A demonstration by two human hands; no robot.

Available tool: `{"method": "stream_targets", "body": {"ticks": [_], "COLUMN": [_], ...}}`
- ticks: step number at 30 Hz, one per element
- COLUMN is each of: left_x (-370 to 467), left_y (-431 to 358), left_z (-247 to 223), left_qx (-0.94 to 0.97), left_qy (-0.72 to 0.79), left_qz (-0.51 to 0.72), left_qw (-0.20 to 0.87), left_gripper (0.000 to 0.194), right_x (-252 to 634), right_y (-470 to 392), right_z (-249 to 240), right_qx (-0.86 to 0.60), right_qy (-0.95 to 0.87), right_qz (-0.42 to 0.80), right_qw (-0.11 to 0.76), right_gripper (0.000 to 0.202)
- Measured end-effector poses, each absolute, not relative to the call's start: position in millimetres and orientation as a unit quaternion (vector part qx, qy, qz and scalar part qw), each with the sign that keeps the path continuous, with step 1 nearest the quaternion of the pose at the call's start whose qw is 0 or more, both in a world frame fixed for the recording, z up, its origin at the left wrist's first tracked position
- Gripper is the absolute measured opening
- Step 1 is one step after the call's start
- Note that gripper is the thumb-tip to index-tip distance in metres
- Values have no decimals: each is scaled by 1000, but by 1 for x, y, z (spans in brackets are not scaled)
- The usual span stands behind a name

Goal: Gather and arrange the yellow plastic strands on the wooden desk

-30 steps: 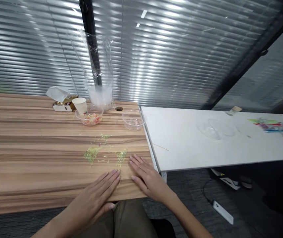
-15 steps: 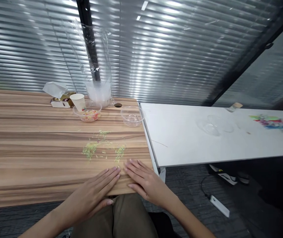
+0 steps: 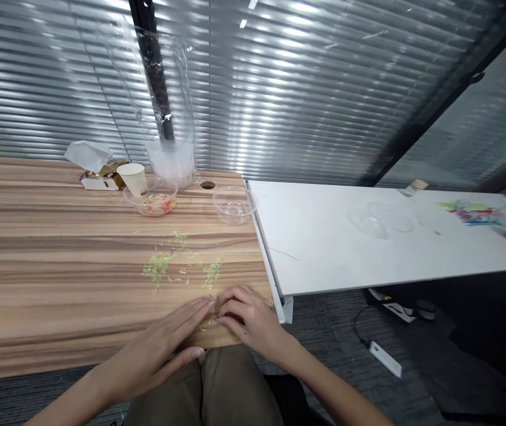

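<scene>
The left hand (image 3: 158, 343), fingers extended, rests on a wooden tabletop (image 3: 58, 266); the right hand (image 3: 253, 322) curls just beside the left's fingertips, whether pinching anything one cannot tell; yellow-green shreds (image 3: 157, 267) lie scattered beyond both hands.

Left of the shreds (image 3: 157, 267): surface (image 3: 49, 254) free, wide pass. Beyond shreds: bare strip, then blocked by filled bowl (image 3: 171, 191), cup (image 3: 132, 179), bag (image 3: 171, 161); second bowl (image 3: 235, 210) stands beyond and to the right. Near side of shreds: left hand (image 3: 166, 338) and right hand (image 3: 250, 319) obstruct, narrow gap between fingertips (image 3: 209, 301).
</scene>
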State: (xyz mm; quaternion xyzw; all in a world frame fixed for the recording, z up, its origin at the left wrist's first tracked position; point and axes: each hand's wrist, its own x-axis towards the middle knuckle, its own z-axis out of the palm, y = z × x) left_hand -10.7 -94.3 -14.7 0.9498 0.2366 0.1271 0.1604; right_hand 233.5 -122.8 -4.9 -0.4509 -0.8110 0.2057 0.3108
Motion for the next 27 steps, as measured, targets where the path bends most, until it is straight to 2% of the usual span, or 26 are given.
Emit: {"method": "stream_targets", "body": {"ticks": [3,8,12,16,27], "left_x": [-8,0,3,2,-21], "left_y": [-83,-58,-48,-45,-38], "left_z": [-12,1,2,0,5], "left_qx": [951,972,982,985,985], "left_qy": [238,186,148,137,149], "left_qz": [130,65,41,46,81], "left_qw": [150,126,107,89,28], "left_gripper": [69,75,76,75,76], "right_x": [233,241,245,244,244], "right_y": [-118,-105,-91,-81,-79], "right_z": [-5,-3,-6,-12,-17], "right_qx": [-445,-449,-419,-396,-358], "right_qy": [-814,-808,-855,-886,-915], "right_qz": [209,206,139,70,14], "right_qw": [308,322,273,231,188], "right_gripper": [12,21,29,27,31]}}
